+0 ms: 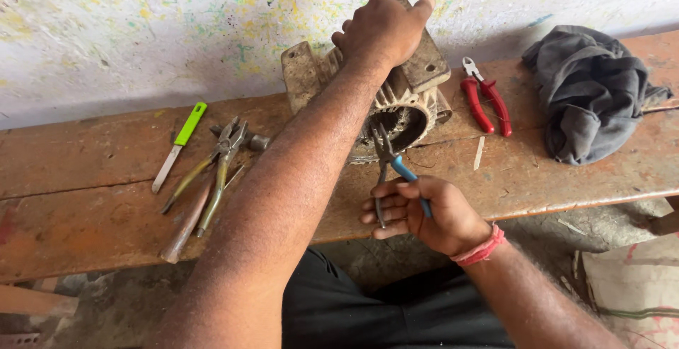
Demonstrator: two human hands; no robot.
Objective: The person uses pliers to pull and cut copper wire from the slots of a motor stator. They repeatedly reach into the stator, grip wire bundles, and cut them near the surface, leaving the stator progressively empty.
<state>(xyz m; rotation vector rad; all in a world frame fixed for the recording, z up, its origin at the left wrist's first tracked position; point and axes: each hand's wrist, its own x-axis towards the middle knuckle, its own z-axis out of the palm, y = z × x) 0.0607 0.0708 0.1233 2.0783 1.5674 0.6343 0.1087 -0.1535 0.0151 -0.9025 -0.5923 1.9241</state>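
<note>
Under left hand (382, 31), motor housing (396, 101); right hand (424, 211) grips pliers (393, 161)

I count one motor housing (403, 101) under my left hand (382, 31). Pliers come to three: one blue-handled pair (396, 169) in my right hand (424, 211), one red-handled pair (484, 98) and one worn pair (216, 169) lying on the one wooden bench (85, 179). There is one green-handled knife (180, 144), one hammer (205, 200), and one dark cloth (590, 91).
</note>
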